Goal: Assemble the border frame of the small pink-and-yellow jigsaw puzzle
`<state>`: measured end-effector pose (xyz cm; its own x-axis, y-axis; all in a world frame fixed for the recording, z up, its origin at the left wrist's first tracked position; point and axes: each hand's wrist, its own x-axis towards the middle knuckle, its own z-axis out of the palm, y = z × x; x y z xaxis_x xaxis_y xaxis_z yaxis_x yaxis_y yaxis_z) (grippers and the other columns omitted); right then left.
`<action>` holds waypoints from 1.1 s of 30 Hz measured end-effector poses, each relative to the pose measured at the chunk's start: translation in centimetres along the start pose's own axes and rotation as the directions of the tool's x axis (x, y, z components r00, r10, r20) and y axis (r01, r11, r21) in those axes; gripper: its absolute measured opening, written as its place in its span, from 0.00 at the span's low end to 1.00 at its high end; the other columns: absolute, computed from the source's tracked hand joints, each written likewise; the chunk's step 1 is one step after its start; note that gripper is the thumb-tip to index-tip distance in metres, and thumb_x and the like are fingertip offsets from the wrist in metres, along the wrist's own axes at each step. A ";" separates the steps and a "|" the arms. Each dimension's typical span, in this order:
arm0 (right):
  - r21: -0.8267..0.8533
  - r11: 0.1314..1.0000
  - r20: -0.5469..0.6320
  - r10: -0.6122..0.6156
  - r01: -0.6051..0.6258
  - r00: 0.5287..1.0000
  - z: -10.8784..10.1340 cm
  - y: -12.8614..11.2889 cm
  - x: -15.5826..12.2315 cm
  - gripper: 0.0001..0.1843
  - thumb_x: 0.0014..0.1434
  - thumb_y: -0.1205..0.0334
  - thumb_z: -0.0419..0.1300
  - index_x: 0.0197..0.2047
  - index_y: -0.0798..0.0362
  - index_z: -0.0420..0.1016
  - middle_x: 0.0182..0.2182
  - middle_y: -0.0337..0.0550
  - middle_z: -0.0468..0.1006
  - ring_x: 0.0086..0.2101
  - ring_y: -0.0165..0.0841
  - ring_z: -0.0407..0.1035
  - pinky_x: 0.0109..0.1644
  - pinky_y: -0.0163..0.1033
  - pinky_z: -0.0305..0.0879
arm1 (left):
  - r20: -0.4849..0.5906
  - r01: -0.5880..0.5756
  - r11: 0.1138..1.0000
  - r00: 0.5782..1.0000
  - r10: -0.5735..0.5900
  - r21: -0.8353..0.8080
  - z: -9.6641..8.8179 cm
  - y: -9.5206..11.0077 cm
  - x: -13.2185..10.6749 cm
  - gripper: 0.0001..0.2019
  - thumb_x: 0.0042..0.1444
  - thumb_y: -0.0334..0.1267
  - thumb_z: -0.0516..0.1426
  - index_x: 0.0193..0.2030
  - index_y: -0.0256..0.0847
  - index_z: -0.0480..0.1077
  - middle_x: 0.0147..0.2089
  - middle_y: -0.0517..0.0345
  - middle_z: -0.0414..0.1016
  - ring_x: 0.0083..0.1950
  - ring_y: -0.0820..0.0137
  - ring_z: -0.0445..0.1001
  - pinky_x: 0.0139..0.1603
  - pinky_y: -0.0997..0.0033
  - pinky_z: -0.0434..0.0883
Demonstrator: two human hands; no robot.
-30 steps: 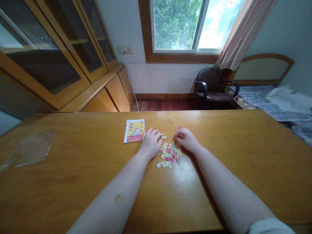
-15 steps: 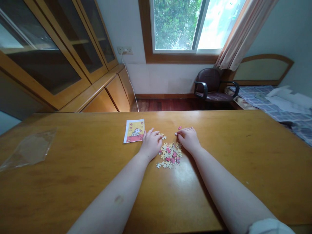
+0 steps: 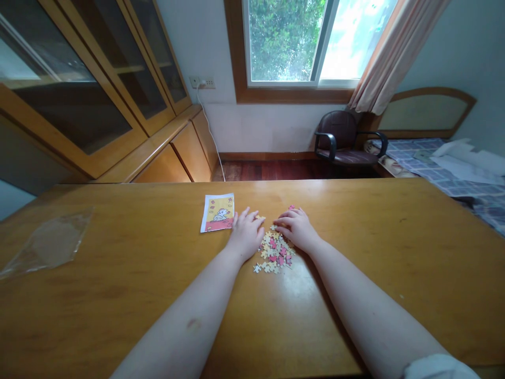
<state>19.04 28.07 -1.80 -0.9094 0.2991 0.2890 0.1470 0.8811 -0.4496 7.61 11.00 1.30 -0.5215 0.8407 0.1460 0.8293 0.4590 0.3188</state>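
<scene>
A loose heap of small jigsaw puzzle pieces (image 3: 276,250), cream, yellow and pink, lies on the table between my hands. My left hand (image 3: 246,232) rests at the heap's left side, palm down, fingers stretched and a little apart. A few yellow pieces (image 3: 259,217) show beside its fingertips, partly hidden. At the top right of the heap is my right hand (image 3: 296,229), its fingertips closed on a pale puzzle piece (image 3: 273,227). Just beyond that hand sits a pink piece (image 3: 291,207). The picture card (image 3: 218,213), yellow and pink with a white animal, touches or nearly touches my left fingers.
A clear plastic bag (image 3: 53,239) lies flat on the left of the wooden table (image 3: 394,252). Past the far edge stand a cabinet (image 3: 158,142), a dark armchair (image 3: 343,137) and a bed (image 3: 434,152). A window (image 3: 288,42) is in the wall ahead.
My right hand has moved left and slightly nearer, bringing the pale puzzle piece to the top of the heap. My left hand has hardly moved.
</scene>
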 end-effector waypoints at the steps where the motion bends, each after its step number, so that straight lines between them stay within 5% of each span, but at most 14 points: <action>1: -0.008 1.000 -0.001 -0.004 0.004 1.000 0.1 0.0 0.0 0.08 0.58 0.55 0.64 0.41 0.41 0.82 0.42 0.42 0.79 0.49 0.41 0.66 0.63 0.56 0.48 | -0.006 0.016 1.000 1.000 -0.015 0.005 0.0 0.0 0.0 0.17 0.60 0.37 0.51 0.54 0.45 0.74 0.61 0.50 0.70 0.68 0.51 0.57 0.69 0.37 0.48; 7: 0.045 0.999 -0.095 -0.009 0.013 0.995 0.2 0.2 0.1 0.02 0.55 0.59 0.66 0.33 0.45 0.82 0.37 0.41 0.80 0.44 0.37 0.69 0.61 0.51 0.53 | -0.088 0.064 0.998 0.994 -0.061 0.027 0.5 -0.4 0.1 0.16 0.59 0.34 0.51 0.48 0.45 0.77 0.56 0.54 0.75 0.66 0.52 0.61 0.69 0.39 0.50; 14: 0.019 0.985 -0.204 0.171 -0.170 0.964 -0.3 1.2 0.1 0.05 0.52 0.67 0.65 0.28 0.49 0.82 0.36 0.43 0.80 0.42 0.39 0.69 0.53 0.47 0.60 | -0.117 0.092 0.995 0.988 -0.097 -0.044 0.5 -0.5 0.2 0.15 0.60 0.35 0.51 0.47 0.44 0.77 0.56 0.53 0.75 0.66 0.53 0.61 0.69 0.40 0.50; 20: -0.006 0.987 -0.150 0.156 -0.159 0.976 -0.3 0.8 -0.1 0.08 0.57 0.62 0.61 0.32 0.45 0.83 0.41 0.42 0.80 0.48 0.40 0.67 0.63 0.56 0.48 | -0.118 0.088 0.993 0.988 -0.096 -0.073 0.5 -0.5 0.3 0.14 0.60 0.34 0.51 0.46 0.43 0.77 0.56 0.52 0.75 0.66 0.53 0.61 0.69 0.40 0.49; 28: -0.057 0.921 -0.159 0.374 -0.386 0.914 -0.3 1.0 -0.1 0.13 0.59 0.60 0.58 0.45 0.44 0.81 0.58 0.42 0.72 0.61 0.51 0.55 0.65 0.69 0.37 | -0.108 0.088 0.993 0.989 -0.097 -0.081 0.4 -0.6 0.3 0.14 0.60 0.35 0.51 0.47 0.43 0.77 0.56 0.52 0.75 0.67 0.53 0.60 0.69 0.40 0.49; 33: 0.058 0.939 -0.228 0.344 -0.340 0.911 -1.0 0.9 0.0 0.14 0.59 0.63 0.57 0.45 0.46 0.81 0.54 0.45 0.75 0.58 0.47 0.60 0.65 0.65 0.45 | -0.102 0.087 0.992 0.990 -0.096 -0.086 0.5 -0.5 0.2 0.14 0.60 0.34 0.52 0.47 0.43 0.77 0.56 0.52 0.75 0.66 0.53 0.61 0.69 0.40 0.50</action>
<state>19.55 29.22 -1.31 -0.6891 0.6590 0.3014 0.4244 0.7041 -0.5693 7.12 11.09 0.73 -0.6163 0.7592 0.2094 0.7601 0.5040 0.4101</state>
